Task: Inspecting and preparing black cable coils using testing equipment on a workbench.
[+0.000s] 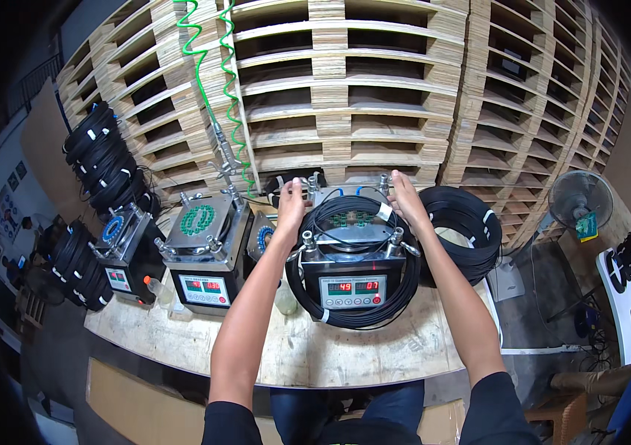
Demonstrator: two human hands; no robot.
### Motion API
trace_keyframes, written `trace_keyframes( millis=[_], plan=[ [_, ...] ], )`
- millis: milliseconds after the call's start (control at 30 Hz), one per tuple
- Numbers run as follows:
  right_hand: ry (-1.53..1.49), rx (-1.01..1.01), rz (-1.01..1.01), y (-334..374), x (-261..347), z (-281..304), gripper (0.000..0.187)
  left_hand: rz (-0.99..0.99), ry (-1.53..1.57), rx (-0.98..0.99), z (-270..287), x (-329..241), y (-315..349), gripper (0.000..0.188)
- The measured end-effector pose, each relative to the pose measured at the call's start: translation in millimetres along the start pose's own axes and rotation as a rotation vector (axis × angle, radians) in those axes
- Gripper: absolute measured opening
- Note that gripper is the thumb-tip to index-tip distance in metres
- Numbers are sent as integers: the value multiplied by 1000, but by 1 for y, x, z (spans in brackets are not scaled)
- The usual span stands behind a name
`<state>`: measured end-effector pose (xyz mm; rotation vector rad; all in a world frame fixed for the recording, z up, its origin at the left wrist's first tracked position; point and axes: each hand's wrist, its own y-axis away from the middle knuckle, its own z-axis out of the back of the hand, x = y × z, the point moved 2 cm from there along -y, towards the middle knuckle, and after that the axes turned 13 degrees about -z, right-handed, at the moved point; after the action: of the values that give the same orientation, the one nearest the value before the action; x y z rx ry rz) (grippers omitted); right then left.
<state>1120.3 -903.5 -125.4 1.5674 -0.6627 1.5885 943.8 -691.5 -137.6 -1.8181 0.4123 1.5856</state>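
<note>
On the bench in front of me stands a polishing machine [352,261] with a metal top, corner posts and a red digital display. A black cable coil [364,320] with white ties hangs over its top and around its front. Near the far left post is my left hand [292,208], its fingers apart and pointing away from me. My right hand [407,202] is beside the far right post, likewise with fingers apart. Neither hand visibly holds anything. Part of the fingers is hidden behind the hands. Green connector fittings [351,219] show on the machine's top through the cable loops.
Two similar machines [204,248] [124,248] stand to the left, with a small bottle [158,289] between them. More black coils [465,230] lie at right; others are stacked [104,159] at left. Wooden pallets [330,81] rise behind. Green air hoses [198,67] hang down. A fan [581,199] stands right.
</note>
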Motion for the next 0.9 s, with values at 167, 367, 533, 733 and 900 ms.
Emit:
trace_keyframes(
  millis=[167,367,533,733,900],
  plan=[
    [-243,0,-9,6,-4,1,61,69,79,-87,13,2,2,67],
    [-149,-134,104,2,-7,1,61,29,53,-22,5,-5,6,75],
    [-61,-161,108,5,-6,3,62,-72,0,-27,3,1,2,80],
    [-18,-152,149,3,-3,-2,60,-84,-73,-51,9,7,0,73],
    [-32,-2,114,-4,-5,0,60,-65,-96,-56,4,0,5,69]
  ],
)
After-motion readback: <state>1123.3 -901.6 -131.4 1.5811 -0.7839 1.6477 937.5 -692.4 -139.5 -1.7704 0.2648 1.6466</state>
